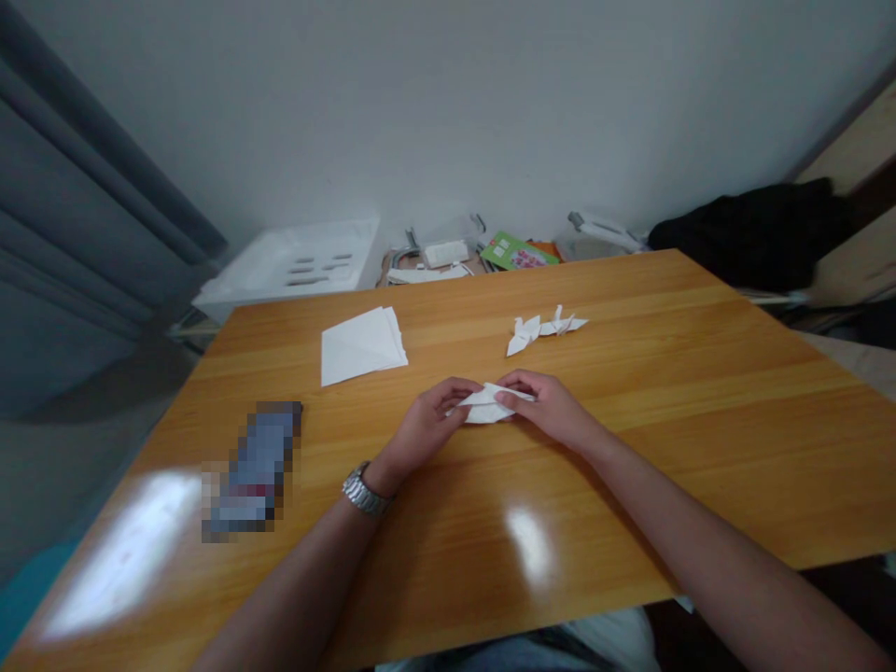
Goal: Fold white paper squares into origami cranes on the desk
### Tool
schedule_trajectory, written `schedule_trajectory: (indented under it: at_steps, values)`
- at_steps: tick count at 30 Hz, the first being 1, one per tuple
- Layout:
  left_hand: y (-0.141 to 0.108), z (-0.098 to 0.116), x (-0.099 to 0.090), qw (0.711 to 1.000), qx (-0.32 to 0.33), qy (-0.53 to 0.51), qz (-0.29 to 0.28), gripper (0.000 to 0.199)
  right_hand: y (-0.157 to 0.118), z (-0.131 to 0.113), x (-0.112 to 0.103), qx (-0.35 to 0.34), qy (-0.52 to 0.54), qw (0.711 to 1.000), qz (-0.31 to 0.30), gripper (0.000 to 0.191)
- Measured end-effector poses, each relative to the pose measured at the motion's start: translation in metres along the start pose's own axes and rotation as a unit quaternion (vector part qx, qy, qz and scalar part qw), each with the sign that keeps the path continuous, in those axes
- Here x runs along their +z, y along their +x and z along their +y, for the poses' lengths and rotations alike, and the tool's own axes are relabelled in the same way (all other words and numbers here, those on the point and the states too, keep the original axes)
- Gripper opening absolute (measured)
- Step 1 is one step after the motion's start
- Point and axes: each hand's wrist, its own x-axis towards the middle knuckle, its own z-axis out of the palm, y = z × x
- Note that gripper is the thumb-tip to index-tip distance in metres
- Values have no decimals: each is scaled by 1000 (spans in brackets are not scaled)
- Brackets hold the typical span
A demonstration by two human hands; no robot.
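Observation:
A small piece of folded white paper (488, 409) is held between both hands, over the middle of the table. My left hand (435, 417) pinches its left end, thumb in front and fingers behind. At the right end, my right hand (550, 406) grips the paper with the thumb lying across its face. Fingers cover both ends, so the full folded shape is hidden. Just beyond the hands, two folded paper cranes, one on the left (525, 334) and one on the right (562, 323), sit side by side on the wood.
A stack of white paper sheets (362, 347) lies at the back left of the wooden table (672, 373). Nearer on the left is a pixelated phone-like object (258, 467). Behind the far edge are a white tray-like box (308, 257), a green booklet (516, 252) and black cloth (752, 233).

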Motion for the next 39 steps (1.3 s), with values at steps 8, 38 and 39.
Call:
schedule_trajectory:
  at_steps: [8, 38, 39]
  values:
    - [0, 0, -5, 994, -17, -99, -43, 27, -1, -2, -1, 15, 16, 1000, 12, 33]
    - [0, 2, 11, 999, -39, 1, 33, 25, -10, -8, 5, -23, -36, 999, -28, 25]
    - [0, 2, 10, 999, -39, 5, 33, 24, -9, -7, 4, -14, -23, 999, -31, 26]
